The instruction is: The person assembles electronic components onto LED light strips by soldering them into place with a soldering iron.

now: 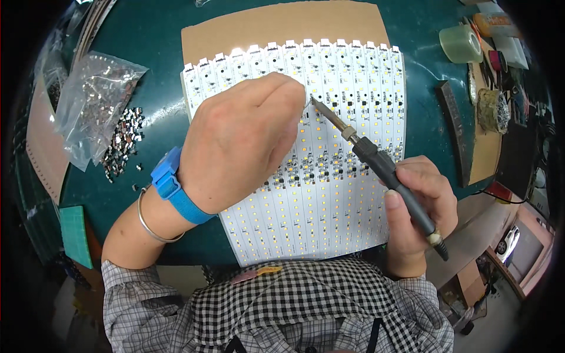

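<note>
My right hand (428, 197) grips a soldering iron (372, 157) by its dark handle. The iron slants up and left, its tip at a white panel of LED circuit strips (306, 206). Over the panel's upper left part, my left hand (238, 138) is closed in a pinch close to that tip. A thin bit shows beside its fingertips, too small to name. The strips carry rows of yellowish LEDs, small black parts and white connectors along the far edge. My left hand hides part of them. A blue wrist strap (182, 188) and a metal bangle (147, 220) circle the left arm.
Brown cardboard (282, 20) lies under the panel on a green mat (150, 29). To the left are a clear bag of small components (100, 100) and a loose heap of components (125, 138). At right stand a dark bar (453, 132), a tape roll (460, 44) and a wire-wool clump (493, 110).
</note>
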A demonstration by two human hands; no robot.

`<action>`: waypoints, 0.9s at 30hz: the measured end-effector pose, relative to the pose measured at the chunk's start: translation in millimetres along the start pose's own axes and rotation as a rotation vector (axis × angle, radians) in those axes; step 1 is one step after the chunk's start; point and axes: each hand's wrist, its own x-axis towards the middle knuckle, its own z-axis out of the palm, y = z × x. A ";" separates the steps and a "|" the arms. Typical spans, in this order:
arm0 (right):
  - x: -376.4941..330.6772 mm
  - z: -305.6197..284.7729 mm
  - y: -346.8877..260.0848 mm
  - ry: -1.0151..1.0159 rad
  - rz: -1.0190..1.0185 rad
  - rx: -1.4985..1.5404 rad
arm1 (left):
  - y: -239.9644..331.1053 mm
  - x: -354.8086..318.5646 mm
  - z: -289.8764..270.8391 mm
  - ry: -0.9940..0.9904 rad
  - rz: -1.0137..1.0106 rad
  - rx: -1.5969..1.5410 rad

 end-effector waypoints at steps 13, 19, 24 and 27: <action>7.6 -0.1 -5.9 -0.057 -0.087 -0.085 | -0.3 2.2 6.2 0.009 0.003 0.023; 8.9 -0.2 -9.7 -0.074 -0.075 -0.107 | -1.7 2.3 7.6 0.011 0.023 0.019; 1.5 -2.6 -4.4 -0.018 -0.051 -0.040 | -1.2 1.3 6.6 0.027 0.026 0.013; -1.6 -12.0 -10.3 0.047 0.025 0.071 | 0.7 1.6 2.5 0.016 0.032 0.024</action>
